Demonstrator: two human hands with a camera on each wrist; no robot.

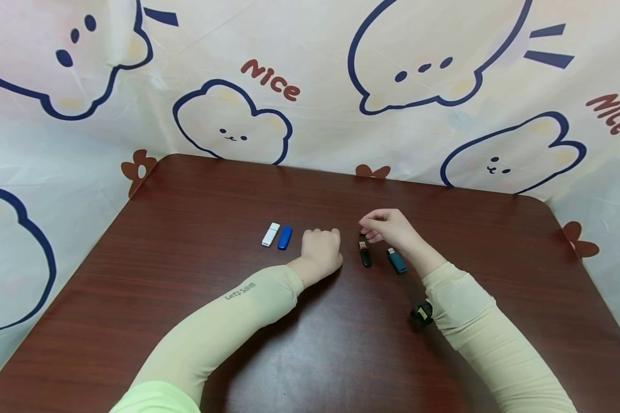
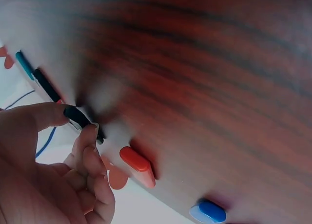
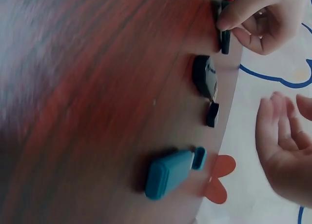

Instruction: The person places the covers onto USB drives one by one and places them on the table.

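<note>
My left hand point(image 1: 322, 250) pinches a black USB stick point(image 2: 80, 117) between thumb and forefinger, low over the table; from the head view the stick is hidden behind the hand. My right hand point(image 1: 387, 226) hovers above the table with loosely bent fingers and holds nothing in the right wrist view point(image 3: 285, 141). Below it lies an uncapped black USB stick point(image 1: 365, 254), its plug bare, with a small black cap point(image 3: 212, 114) at the plug end. Beside that lies a teal USB stick point(image 1: 396, 261), its teal cap point(image 3: 199, 158) at its plug end.
Left of my left hand lie a blue USB stick point(image 1: 285, 237) and a white USB stick point(image 1: 271, 234). An orange-red USB stick point(image 2: 139, 166) lies near the left hand. The brown table point(image 1: 227, 195) ends at a printed cloth point(image 1: 320, 132) behind.
</note>
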